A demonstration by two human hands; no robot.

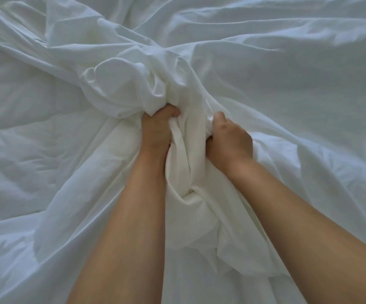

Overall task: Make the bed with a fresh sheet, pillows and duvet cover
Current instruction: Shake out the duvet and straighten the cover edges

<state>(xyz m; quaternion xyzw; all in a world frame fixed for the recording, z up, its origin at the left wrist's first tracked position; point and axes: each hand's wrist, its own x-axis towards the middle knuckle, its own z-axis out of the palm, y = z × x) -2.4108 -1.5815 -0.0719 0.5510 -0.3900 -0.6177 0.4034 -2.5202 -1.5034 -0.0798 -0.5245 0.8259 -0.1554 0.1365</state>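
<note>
Near the middle of the head view, I have both hands sunk in a bunch of white cloth (125, 84) that rises off the bed, with creases running out from it on every side. I cannot tell whether it is the sheet or the duvet cover; no hem, corner or opening shows. My left hand (156, 130) is fisted round a thick fold, fingers curled in under the puffed-up part. My right hand (229, 139), just beside it, clamps the other flank of the same bunch, thumb on top and fingers hidden in the cloth. Between the two wrists a roll of the cloth hangs down towards me, and it looks twisted. Under all this lies more white bedding (298, 88), rumpled and spread to every edge of the view.

What worries me is the layers. Everything is the same white, so I may well be holding the lower layer along with the upper one, and a hard pull would then drag both out of place. The twist between the wrists could tighten into a rope if I draw the hands apart without shaking it out. The hands also sit close together on a mid-cloth handful, so a lift would leave most of the weight trailing. As far as I can judge, the right hand's hold is the likelier to slip.
</note>
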